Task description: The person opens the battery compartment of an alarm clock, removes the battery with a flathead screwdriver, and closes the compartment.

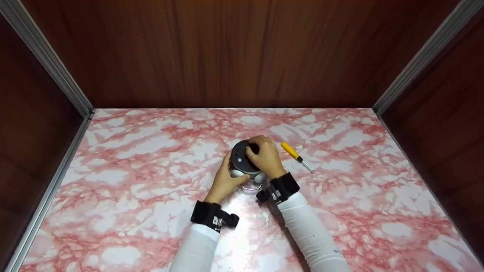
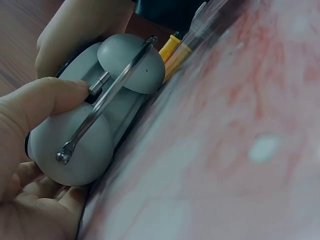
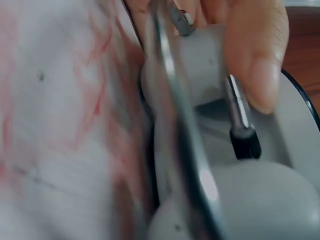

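A twin-bell alarm clock (image 1: 242,155) stands on the table with its black back facing up. My left hand (image 1: 223,182) grips its side, the thumb lying by the small metal hammer (image 2: 99,83) between two grey bells (image 2: 131,60). A shiny curved handle (image 2: 95,112) bridges the bells. My right hand (image 1: 267,156) curls its thumb and fingers at the right part of the black back; the part under the fingertips is hidden. Only the bell side appears in the right wrist view.
A screwdriver with a yellow grip (image 1: 290,150) lies right of the clock, its shaft angled toward the front right. The table (image 1: 151,181) has a red and white marbled top. Dark wood panels (image 1: 234,53) stand behind and at both sides.
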A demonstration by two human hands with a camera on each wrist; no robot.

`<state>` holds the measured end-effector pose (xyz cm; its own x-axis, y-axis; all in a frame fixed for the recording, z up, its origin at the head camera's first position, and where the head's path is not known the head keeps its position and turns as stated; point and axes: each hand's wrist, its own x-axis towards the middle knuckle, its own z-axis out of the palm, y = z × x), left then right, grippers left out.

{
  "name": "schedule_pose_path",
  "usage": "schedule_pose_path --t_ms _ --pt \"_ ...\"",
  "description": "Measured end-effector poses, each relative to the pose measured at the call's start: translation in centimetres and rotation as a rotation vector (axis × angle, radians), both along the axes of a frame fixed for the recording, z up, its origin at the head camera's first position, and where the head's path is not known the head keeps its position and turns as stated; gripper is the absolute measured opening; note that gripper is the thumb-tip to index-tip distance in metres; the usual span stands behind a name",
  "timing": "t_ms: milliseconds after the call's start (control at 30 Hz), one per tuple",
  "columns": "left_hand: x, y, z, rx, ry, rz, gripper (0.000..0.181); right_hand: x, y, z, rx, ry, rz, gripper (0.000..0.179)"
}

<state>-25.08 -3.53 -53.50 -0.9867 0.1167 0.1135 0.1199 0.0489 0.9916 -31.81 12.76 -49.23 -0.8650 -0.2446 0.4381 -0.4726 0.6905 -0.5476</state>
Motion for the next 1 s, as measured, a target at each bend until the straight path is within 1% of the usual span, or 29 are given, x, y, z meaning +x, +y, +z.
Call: schedule_pose_path --t_ms 167,367,467,700,733,933,967,1000 --pt "-0.1 0.0 0.0 0.02 -0.015 -0.011 0.102 -0.3 0.1 0.5 -0.04 -0.027 0.009 0.022" --pt "-0.1 0.0 0.0 0.022 -0.023 -0.006 0.102 -0.4 0.1 1.7 -0.039 -0.138 0.015 0.02" --pt "-0.1 0.0 -0.1 0.01 -0.017 0.005 0.102 -0.5 0.0 2.0 -0.02 -0.167 0.013 0.02" --pt "0.0 0.1 -0.1 0.002 0.009 0.015 0.101 -0.6 -0.1 2.3 0.015 -0.163 0.002 0.021" --pt "0.3 0.0 0.5 0.004 0.01 0.014 0.1 -0.6 -0.1 2.3 0.018 -0.158 0.003 0.021" --pt "0.2 0.0 0.5 0.012 0.012 0.013 0.1 -0.4 -0.2 2.4 0.025 -0.137 0.003 0.022" --pt "0.0 0.1 0.0 0.011 0.014 0.013 0.101 -0.4 -0.2 2.4 0.024 -0.136 0.002 0.022" --pt "0.0 0.1 0.0 0.012 0.012 0.012 0.101 -0.3 -0.2 2.4 0.024 -0.134 0.002 0.022"
